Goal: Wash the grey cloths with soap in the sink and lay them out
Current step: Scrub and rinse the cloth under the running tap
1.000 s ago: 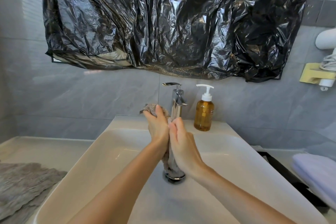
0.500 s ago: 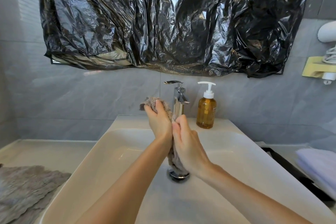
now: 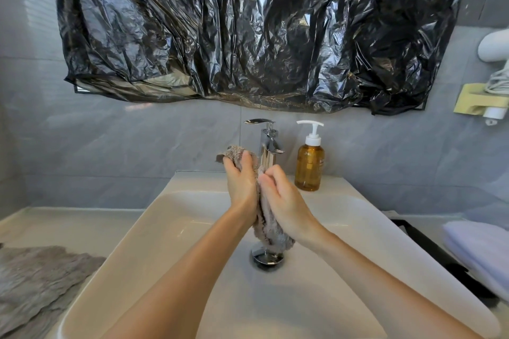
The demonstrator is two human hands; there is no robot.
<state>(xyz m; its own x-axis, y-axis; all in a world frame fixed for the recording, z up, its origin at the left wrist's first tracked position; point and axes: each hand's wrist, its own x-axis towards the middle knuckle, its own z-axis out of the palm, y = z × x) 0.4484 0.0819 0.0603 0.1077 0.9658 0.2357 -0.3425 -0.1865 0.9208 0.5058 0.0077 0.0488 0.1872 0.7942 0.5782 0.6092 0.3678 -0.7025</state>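
A wet grey cloth (image 3: 268, 231) hangs bunched between my two hands above the white sink (image 3: 176, 231). My left hand (image 3: 242, 183) grips its upper part, with a tuft sticking out above the fingers. My right hand (image 3: 283, 201) presses and curls on the cloth from the right side. The cloth's lower end dangles just over the chrome drain (image 3: 266, 257). An amber soap dispenser (image 3: 309, 165) with a white pump stands on the sink ledge right of the chrome tap (image 3: 268, 146). More grey cloth (image 3: 35, 281) lies flat on the counter at the left.
A black plastic sheet (image 3: 248, 30) covers the wall above the tap. A folded pale lilac towel (image 3: 479, 250) lies at the right on a dark tray. A white device on a yellow holder (image 3: 482, 102) hangs on the right wall.
My hands slid against each other on the cloth: the right hand's fingers curled more and the cloth's lower end now shows further below the hands. The camera shifted slightly.
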